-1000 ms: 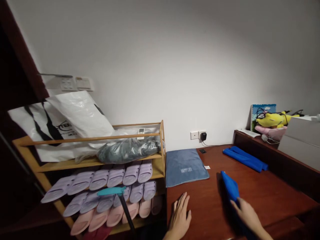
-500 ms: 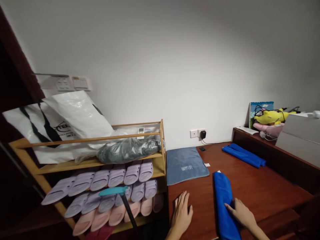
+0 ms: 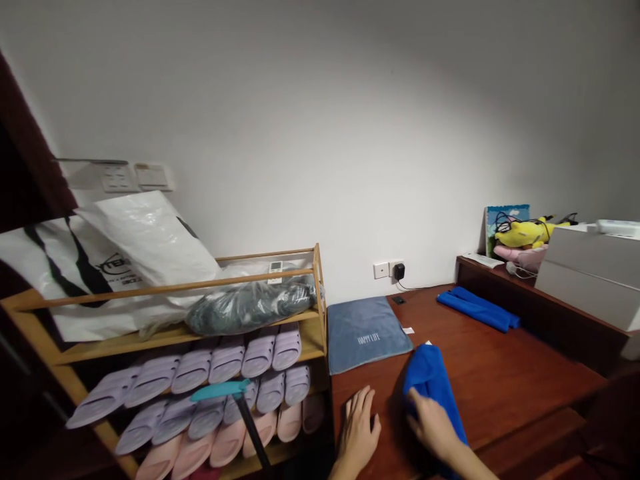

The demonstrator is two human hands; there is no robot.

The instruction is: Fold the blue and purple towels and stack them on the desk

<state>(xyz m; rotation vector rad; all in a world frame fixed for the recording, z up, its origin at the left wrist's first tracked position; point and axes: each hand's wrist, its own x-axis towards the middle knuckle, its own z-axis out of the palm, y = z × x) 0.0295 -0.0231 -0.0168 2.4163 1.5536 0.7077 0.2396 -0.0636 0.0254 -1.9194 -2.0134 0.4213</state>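
works at a folded blue cloth (image 3: 443,383) on the bench (image 3: 525,380)

nearest, lays the left hand (image 3: 359,432) palm down on bare wood near the left edge of the bench, open, with fingers slightly spread and nothing visible in hold. sets the right hand (image 3: 433,423) against the blue cloth, with fingers partly curled and tips partly hidden; cannot tell a firm pinch from simple contact. has the blue cloth lengthwise across the near part of the bench, to the right of the left hand and apart from it, with a crease at the far part and a small white tag at the far end.

to the left, beside the bench, shows a wooden rack (image 3: 319,340) with pink slippers (image 3: 227,445) below and lilac slippers (image 3: 227,360) above, and in front of them a black pole with a teal top (image 3: 220,390). carries on the rack's upper shelf a dark bundle in clear plastic (image 3: 255,307), a remote (image 3: 275,272) and white bags (image 3: 145,240).

farther back on the bench, has a grey-blue cushion (image 3: 367,333) lying flat, lettered "happy life", and to its right a second blue cloth (image 3: 477,310), folded, apart from the first. at the right, bears on a raised ledge (image 3: 510,279) white drawers (image 3: 590,267), a yellow plush (image 3: 527,233) and a pink item (image 3: 523,256).

farthest, shows a pale wall with a black plug (image 3: 399,271) in a socket.
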